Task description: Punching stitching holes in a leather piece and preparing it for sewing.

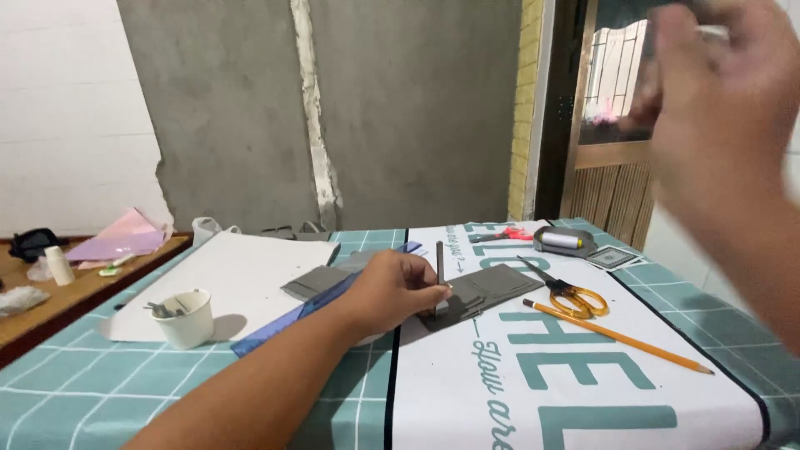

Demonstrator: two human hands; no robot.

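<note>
My left hand (pixel 398 287) rests on the table and pinches a thin dark metal punch (pixel 439 268) upright, its tip on a grey piece of folded material (pixel 492 287). My right hand (pixel 717 100) is raised high at the upper right, blurred, with its fingers closed around something I cannot make out. More grey pieces (pixel 315 282) lie just left of my left hand, over a blue ruler (pixel 292 321).
Yellow-handled scissors (pixel 571 293) and a pencil (pixel 621 337) lie right of the grey piece. A paper cup (pixel 185 318) stands on a white sheet (pixel 242 279) at the left. A tape roll (pixel 562 241) and a red tool (pixel 500 236) sit at the back. Wooden side table (pixel 50 292) at far left.
</note>
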